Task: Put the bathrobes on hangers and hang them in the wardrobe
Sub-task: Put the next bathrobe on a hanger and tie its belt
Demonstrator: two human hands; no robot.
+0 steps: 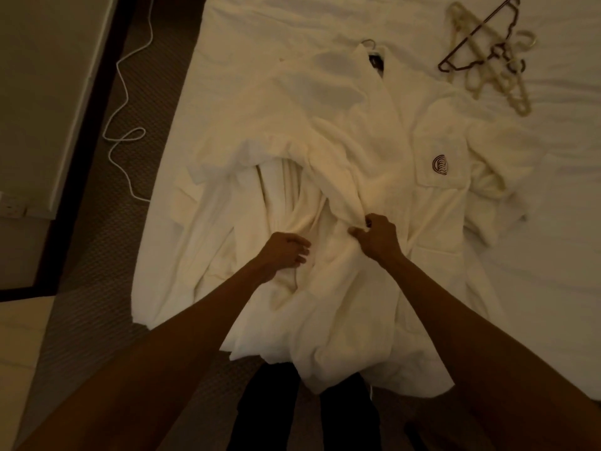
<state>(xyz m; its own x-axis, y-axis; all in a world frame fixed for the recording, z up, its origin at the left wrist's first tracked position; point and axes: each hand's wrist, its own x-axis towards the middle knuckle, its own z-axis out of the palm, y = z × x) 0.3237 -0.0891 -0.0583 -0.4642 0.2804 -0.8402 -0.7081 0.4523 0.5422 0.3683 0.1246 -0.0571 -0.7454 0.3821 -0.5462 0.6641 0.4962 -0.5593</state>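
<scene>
My right hand (379, 237) pinches the bathrobe (357, 141) front, my left hand (286, 252) rests open on it, so I should pull it flat gently.

White cable (117, 64) on carpet (97, 239)

head cam | single view | looks forward-down, steep | close over bed (553, 222) edge | forearms enter from bottom

No words readable; bathrobe pocket (435, 135) bears a wavy emblem (439, 165).
</scene>
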